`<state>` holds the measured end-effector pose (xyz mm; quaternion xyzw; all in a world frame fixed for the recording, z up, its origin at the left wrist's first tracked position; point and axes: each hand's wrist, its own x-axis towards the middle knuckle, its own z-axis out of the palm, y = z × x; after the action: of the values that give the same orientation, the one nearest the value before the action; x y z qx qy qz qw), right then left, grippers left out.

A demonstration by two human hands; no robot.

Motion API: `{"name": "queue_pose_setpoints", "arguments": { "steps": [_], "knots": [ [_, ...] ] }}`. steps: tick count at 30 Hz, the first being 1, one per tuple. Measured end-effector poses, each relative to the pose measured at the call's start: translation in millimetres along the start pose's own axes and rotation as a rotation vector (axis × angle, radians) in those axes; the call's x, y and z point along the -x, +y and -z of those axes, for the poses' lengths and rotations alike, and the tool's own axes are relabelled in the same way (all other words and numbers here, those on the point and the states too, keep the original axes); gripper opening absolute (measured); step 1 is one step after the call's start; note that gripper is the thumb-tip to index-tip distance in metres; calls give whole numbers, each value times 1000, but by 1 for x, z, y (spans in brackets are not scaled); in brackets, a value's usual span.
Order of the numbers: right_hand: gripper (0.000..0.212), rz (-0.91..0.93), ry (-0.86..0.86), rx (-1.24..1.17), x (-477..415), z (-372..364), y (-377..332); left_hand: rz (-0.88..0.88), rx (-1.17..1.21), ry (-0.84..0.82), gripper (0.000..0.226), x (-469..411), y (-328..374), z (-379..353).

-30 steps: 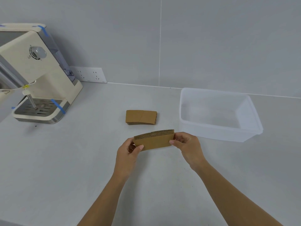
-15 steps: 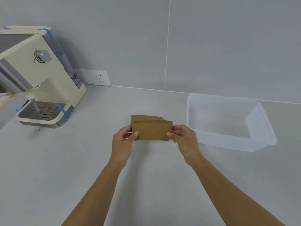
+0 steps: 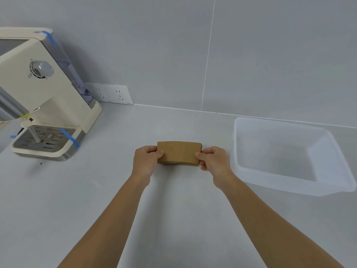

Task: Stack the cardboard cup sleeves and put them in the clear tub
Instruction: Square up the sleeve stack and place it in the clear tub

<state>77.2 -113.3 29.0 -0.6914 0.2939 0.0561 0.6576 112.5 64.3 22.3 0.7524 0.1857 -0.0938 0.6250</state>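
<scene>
A pale grey surface (image 3: 58,200) meets a grey tiled wall at its far edge. Near the middle, the left hand (image 3: 145,161) and right hand (image 3: 212,161) each pinch one end of a flat stack of cardboard cup sleeves (image 3: 179,152), fingers closed on it. The clear tub (image 3: 241,171) sits just beside them toward the right edge. A cream coffee machine (image 3: 38,93) stands at the far left corner.
</scene>
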Motion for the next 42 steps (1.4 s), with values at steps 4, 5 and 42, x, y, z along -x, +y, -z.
{"name": "queue_pose_setpoints", "arguments": {
  "steps": [4, 5, 42],
  "knots": [
    [18, -53, 0, 65, -5, -4, 4, 39, -52, -5, 12, -6, -4, 0],
    [20, -57, 2, 82, -6, -5, 4, 42, -61, -5, 16, -8, -5, 0],
    [42, 183, -201, 144, 3, 12, 19, -287, -194, -460, 45, 10, -10, 13]
  ]
}}
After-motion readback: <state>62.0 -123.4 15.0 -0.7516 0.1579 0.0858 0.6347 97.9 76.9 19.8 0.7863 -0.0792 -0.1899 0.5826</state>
